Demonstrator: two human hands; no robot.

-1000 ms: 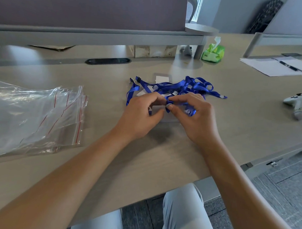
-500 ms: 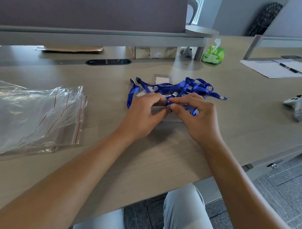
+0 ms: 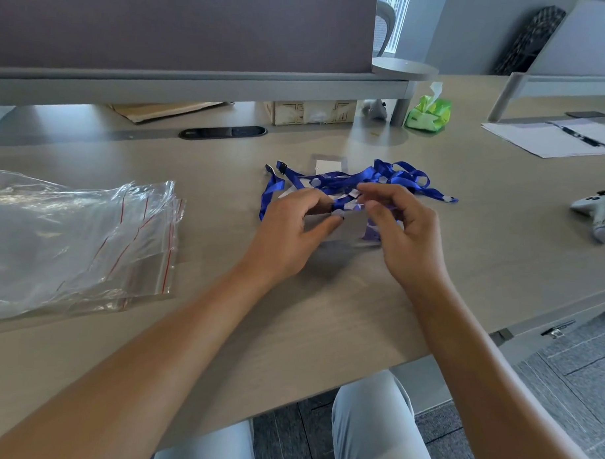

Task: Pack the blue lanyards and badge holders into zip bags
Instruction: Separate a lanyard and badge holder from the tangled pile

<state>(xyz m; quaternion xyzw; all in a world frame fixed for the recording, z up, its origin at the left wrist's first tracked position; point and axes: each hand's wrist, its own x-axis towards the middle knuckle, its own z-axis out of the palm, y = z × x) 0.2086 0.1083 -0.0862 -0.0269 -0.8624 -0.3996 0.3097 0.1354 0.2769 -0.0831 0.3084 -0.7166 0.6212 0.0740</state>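
Blue ribbon lanyards [image 3: 350,181] tangle on the grey bench [image 3: 325,316], right of the clear zip bags [image 3: 78,235].
Our left hand [image 3: 291,229] pinches one clasp; right hand [image 3: 404,229] fingers curl, seemingly empty. We should free one lanyard with its clear plastic badge holder [image 3: 349,227].

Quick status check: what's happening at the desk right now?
Left hand pinching a blue lanyard end. Right hand hovering, fingers curled, empty. Zip bags untouched, left side. Nothing blocking.

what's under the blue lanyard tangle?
Clear badge holders: one with a white insert pokes out behind the blue lanyards; another lies between the left hand and right hand. The count underneath is hidden.
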